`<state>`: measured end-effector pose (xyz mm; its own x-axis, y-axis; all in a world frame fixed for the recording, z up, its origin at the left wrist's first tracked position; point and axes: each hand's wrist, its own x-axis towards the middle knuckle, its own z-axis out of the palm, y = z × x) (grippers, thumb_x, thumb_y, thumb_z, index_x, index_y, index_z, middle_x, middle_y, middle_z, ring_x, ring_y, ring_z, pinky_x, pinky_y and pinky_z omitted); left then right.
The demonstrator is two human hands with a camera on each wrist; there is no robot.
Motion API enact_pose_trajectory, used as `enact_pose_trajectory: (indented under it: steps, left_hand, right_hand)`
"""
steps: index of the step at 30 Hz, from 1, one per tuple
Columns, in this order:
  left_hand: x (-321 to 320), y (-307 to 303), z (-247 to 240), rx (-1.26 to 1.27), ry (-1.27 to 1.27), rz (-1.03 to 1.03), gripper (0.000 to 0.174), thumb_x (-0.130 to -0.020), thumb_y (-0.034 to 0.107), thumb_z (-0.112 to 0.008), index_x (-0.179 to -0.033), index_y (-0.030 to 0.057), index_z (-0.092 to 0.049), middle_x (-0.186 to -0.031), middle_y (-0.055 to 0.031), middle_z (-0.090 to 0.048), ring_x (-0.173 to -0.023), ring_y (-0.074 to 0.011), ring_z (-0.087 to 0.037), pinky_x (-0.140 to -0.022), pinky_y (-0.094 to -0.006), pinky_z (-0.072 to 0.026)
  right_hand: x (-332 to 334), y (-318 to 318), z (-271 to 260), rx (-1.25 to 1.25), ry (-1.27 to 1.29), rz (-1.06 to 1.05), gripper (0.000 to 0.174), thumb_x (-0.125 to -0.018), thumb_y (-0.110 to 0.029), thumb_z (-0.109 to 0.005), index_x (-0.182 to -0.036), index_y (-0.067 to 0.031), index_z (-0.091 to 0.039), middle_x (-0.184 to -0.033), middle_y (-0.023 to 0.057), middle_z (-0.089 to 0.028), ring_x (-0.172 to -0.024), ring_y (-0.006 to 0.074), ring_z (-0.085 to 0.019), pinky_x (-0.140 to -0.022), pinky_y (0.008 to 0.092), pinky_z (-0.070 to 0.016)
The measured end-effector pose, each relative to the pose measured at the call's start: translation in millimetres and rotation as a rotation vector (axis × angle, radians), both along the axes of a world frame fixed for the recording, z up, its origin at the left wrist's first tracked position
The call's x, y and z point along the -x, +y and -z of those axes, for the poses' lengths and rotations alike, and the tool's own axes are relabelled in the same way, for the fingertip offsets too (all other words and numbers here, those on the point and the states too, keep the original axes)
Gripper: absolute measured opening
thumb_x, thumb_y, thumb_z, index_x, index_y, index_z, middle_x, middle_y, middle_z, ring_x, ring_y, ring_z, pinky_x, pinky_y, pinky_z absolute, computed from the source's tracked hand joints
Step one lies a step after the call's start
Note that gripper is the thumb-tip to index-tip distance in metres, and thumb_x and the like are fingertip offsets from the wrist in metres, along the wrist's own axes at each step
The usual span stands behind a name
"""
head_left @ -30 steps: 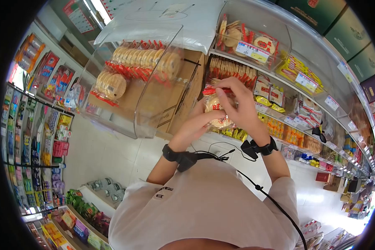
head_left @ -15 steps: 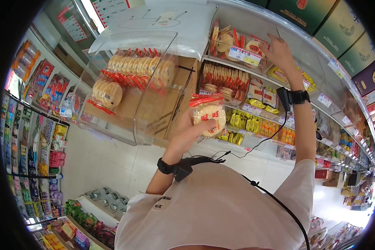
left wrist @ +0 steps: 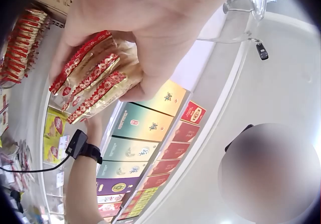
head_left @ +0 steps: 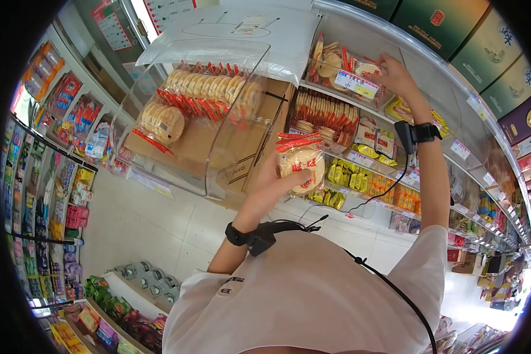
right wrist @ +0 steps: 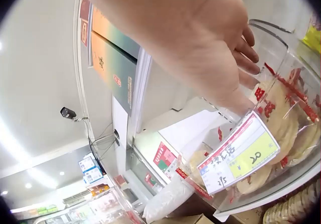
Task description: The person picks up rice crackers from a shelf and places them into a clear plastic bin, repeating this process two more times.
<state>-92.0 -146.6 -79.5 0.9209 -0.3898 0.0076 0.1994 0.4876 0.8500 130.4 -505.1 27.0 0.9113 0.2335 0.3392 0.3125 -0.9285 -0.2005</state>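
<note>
My left hand (head_left: pixel 266 187) grips a small stack of rice cracker packets (head_left: pixel 301 162), thumb across the front of clear wrappers with red tops. In the left wrist view, several red-and-gold edges of these packets (left wrist: pixel 93 78) lie against each other under the fingers. My right hand (head_left: pixel 397 78) reaches into a clear bin on the upper shelf, at the rice cracker packets (head_left: pixel 369 69) in it. From the right wrist, the fingers (right wrist: pixel 246 51) hang apart over the bin, and the thumb tip is hidden behind a price tag (right wrist: pixel 241 156), close to a packet (right wrist: pixel 273 108).
At the left stands a clear acrylic bin (head_left: pixel 206 180) with rows of round crackers (head_left: pixel 203 88). Below the upper bin are more crackers (head_left: pixel 327 109) and yellow packets (head_left: pixel 348 174). Gift boxes (head_left: pixel 436 23) line the top. A black cable (head_left: pixel 389 192) hangs from the right wrist.
My right hand left the packets in the left hand, swung up and right to the upper bin, then dipped to the packets there. The left hand still holds its stack.
</note>
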Motion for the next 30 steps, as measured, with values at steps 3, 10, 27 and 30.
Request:
enact_pose_trajectory:
  steps: [3, 10, 27, 30]
  left_hand:
    - [0, 2, 3, -0.009, 0.021, 0.018, 0.061, -0.088, 0.008, -0.079, -0.142, 0.0004, -0.049, -0.131, -0.0101, -0.064, -0.118, -0.0180, -0.064, -0.099, -0.0348, -0.0534]
    - [-4, 0, 3, 0.087, 0.076, 0.008, 0.059, -0.089, 0.004, -0.075, -0.142, -0.0001, -0.048, -0.129, -0.0107, -0.064, -0.117, -0.0186, -0.064, -0.098, -0.0345, -0.0544]
    - [-11, -26, 22, 0.096, 0.175, 0.429, 0.055, -0.098, 0.009, -0.068, -0.146, 0.0010, -0.043, -0.134, -0.0081, -0.060, -0.118, -0.0155, -0.064, -0.093, -0.0327, -0.0553]
    - [-12, -29, 20, -0.001, 0.078, 0.457, 0.053, -0.101, 0.013, -0.067, -0.146, 0.0010, -0.042, -0.133, -0.0078, -0.060, -0.118, -0.0138, -0.062, -0.094, -0.0315, -0.0540]
  right_hand:
    - [20, 14, -11, -0.295, 0.058, -0.045, 0.041, -0.086, -0.025, -0.080, -0.119, -0.0063, -0.064, -0.110, 0.0168, -0.070, -0.092, 0.0306, -0.067, -0.083, 0.0385, -0.0538]
    - [114, 58, -38, -0.324, -0.384, -0.167, 0.037, -0.093, -0.011, -0.074, -0.127, -0.0049, -0.061, -0.111, 0.0116, -0.072, -0.088, 0.0185, -0.066, -0.081, 0.0323, -0.0538]
    - [220, 114, 37, -0.683, 0.172, -0.504, 0.034, -0.089, -0.009, -0.078, -0.122, -0.0052, -0.073, -0.117, 0.0100, -0.074, -0.112, 0.0242, -0.065, -0.101, 0.0375, -0.0496]
    - [216, 112, 39, -0.611, 0.103, -0.558, 0.031, -0.087, -0.008, -0.078, -0.118, -0.0047, -0.075, -0.119, 0.0093, -0.074, -0.112, 0.0253, -0.065, -0.103, 0.0391, -0.0484]
